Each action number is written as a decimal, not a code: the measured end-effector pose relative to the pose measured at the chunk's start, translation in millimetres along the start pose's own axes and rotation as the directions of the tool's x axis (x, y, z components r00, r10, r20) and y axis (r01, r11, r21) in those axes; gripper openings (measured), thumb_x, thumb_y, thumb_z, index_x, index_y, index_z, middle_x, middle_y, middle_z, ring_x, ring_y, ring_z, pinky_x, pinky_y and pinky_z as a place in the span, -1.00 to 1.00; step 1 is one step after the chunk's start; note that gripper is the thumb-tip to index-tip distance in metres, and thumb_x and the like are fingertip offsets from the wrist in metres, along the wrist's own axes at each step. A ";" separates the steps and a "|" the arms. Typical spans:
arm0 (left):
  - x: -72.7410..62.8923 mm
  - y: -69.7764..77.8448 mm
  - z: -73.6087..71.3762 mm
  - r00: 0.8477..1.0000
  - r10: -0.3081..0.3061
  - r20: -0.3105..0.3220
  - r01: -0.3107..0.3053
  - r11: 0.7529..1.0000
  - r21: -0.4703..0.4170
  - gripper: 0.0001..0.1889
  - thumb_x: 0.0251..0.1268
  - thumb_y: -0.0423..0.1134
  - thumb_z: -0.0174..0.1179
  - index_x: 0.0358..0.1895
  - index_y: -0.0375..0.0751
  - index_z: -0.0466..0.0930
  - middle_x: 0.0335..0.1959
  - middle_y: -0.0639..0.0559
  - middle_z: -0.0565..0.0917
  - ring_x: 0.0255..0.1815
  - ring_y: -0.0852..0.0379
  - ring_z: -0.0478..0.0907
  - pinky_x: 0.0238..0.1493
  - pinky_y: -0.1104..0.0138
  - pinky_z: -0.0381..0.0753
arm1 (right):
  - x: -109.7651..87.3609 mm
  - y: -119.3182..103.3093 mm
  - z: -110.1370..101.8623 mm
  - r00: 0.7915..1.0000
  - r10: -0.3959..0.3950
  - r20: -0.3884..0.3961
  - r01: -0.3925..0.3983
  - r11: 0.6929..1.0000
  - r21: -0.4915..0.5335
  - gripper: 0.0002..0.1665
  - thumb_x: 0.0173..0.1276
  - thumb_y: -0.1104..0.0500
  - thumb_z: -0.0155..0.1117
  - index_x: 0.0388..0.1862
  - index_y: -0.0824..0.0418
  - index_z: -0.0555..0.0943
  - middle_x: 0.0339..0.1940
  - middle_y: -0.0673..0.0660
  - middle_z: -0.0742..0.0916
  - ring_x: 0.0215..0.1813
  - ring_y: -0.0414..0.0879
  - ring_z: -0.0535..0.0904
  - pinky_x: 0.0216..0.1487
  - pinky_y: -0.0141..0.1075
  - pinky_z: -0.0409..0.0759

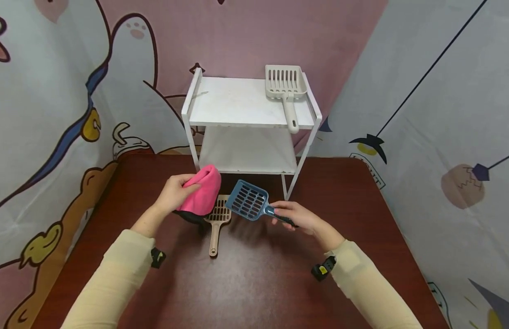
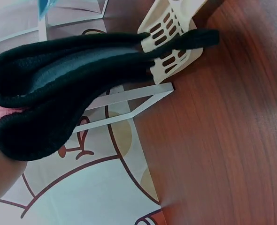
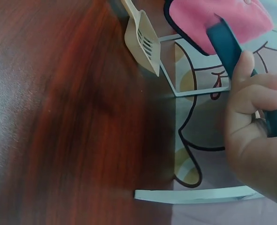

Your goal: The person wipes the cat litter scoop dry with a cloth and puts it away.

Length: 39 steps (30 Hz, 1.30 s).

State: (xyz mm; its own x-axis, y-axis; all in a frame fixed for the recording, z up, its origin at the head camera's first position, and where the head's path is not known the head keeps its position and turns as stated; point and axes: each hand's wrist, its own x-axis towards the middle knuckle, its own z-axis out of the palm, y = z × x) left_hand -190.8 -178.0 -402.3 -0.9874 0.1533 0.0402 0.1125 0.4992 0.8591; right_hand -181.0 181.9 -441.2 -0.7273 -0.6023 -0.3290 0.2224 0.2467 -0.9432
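My left hand (image 1: 173, 194) pinches a pink cloth item (image 1: 204, 192) with a black edge, held over the table's left-centre. In the left wrist view its dark inner side and a black strap-like end (image 2: 199, 39) show. In my right hand (image 1: 297, 215) is a blue slotted litter scoop (image 1: 247, 200), gripped by its dark handle (image 3: 225, 42), with its head pointing left toward the cloth. A beige litter scoop (image 1: 214, 235) lies between the hands on the table, handle toward me. The pink cloth overlaps part of its slotted head in the head view.
Behind the hands stands a white two-tier shelf (image 1: 233, 103) at the back of the brown table (image 1: 254, 283). A white litter scoop (image 1: 291, 112) rests on its top right, handle jutting past the front edge. Cartoon-printed cloth walls (image 1: 422, 114) surround the table's back and sides.
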 end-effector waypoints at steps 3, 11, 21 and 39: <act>0.8 0.1 -0.1 1.000 0.003 -0.001 -0.003 1.000 0.003 -0.68 0.25 -0.29 0.18 0.04 -0.35 0.57 -0.43 -0.20 0.64 -0.66 0.30 0.50 -0.55 0.43 0.53 | -0.7 3.3 -2.2 0.999 0.033 0.009 -0.034 0.999 0.032 -0.49 0.52 0.12 -0.16 0.33 0.36 0.28 -0.44 -0.08 0.65 -0.69 -0.33 0.32 -0.62 -0.46 0.27; 3.1 7.9 3.8 0.999 0.046 -0.006 -0.045 0.998 0.038 -0.68 0.25 -0.32 0.19 0.06 -0.35 0.57 -0.29 -0.27 0.67 -0.65 0.30 0.47 -0.54 0.43 0.50 | 0.3 2.6 -0.4 0.989 0.142 0.043 -0.144 0.988 0.047 -0.44 0.45 0.07 -0.02 0.35 0.31 0.30 -0.41 -0.04 0.64 -0.68 -0.31 0.25 -0.60 -0.46 0.20; 5.9 45.0 27.6 0.975 0.170 0.140 -0.179 0.983 0.051 -0.72 0.22 -0.32 0.21 0.00 -0.26 0.63 -0.33 -0.15 0.65 -0.59 0.20 0.36 -0.51 0.41 0.41 | 7.6 -4.6 15.7 0.983 0.177 0.056 -0.171 0.981 -0.096 -0.54 0.47 0.11 -0.04 0.26 0.29 0.43 -0.51 -0.03 0.61 -0.67 -0.26 0.18 -0.64 -0.45 0.14; 2.9 62.0 53.7 0.891 0.253 0.378 -0.366 0.892 0.266 -0.82 0.27 -0.33 0.16 -0.10 -0.20 0.65 -0.34 -0.02 0.69 -0.47 0.23 0.42 -0.28 0.36 0.46 | 9.7 -16.0 19.7 0.994 0.108 0.028 -0.103 0.987 -0.123 -0.55 0.46 0.16 -0.03 0.24 0.35 0.43 -0.52 -0.04 0.59 -0.69 -0.24 0.18 -0.65 -0.45 0.09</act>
State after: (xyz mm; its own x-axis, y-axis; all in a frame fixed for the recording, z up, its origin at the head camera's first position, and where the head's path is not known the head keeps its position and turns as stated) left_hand -180.6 -100.8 -376.3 -0.8088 0.5851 0.0601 0.4915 0.6162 0.6155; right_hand -178.8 157.2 -430.2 -0.6804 -0.5935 -0.4299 0.2151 0.3990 -0.8914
